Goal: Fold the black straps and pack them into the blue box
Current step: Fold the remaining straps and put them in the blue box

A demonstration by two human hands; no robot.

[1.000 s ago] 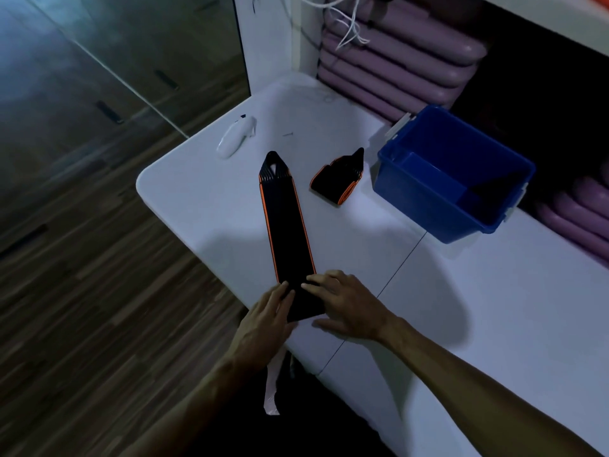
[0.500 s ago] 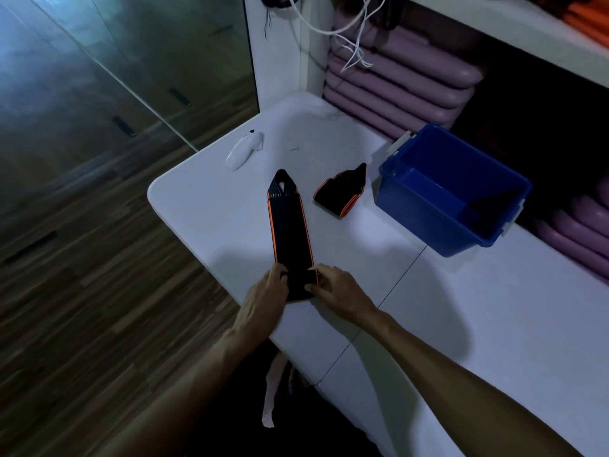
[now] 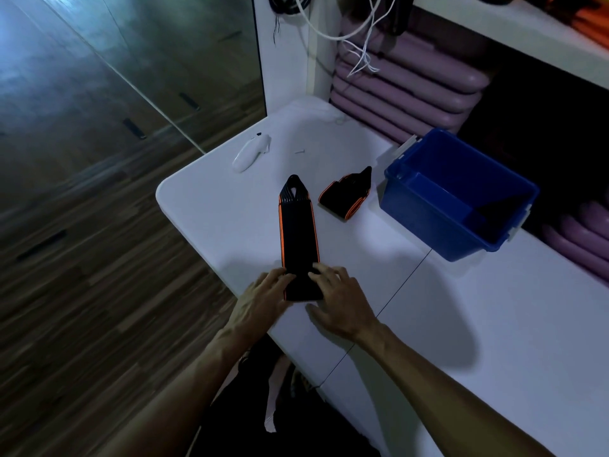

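A long black strap (image 3: 298, 232) with orange edges lies flat on the white table (image 3: 494, 324), its pointed end facing away from me. My left hand (image 3: 263, 300) and my right hand (image 3: 339, 301) press on either side of its near end, fingers on the fabric. A second black strap (image 3: 346, 194), folded into a short bundle, lies to the right of the long one. The blue box (image 3: 458, 196) stands just right of that bundle and looks empty.
A white handheld device (image 3: 250, 152) lies near the table's far left corner. Purple mats (image 3: 405, 84) are stacked behind the table under a white shelf, with white cables (image 3: 359, 37) hanging above. The table's left edge drops to a wooden floor.
The near end of the long strap has been doubled over, so the strap looks shorter. Both hands stay at that end. The view has shifted.
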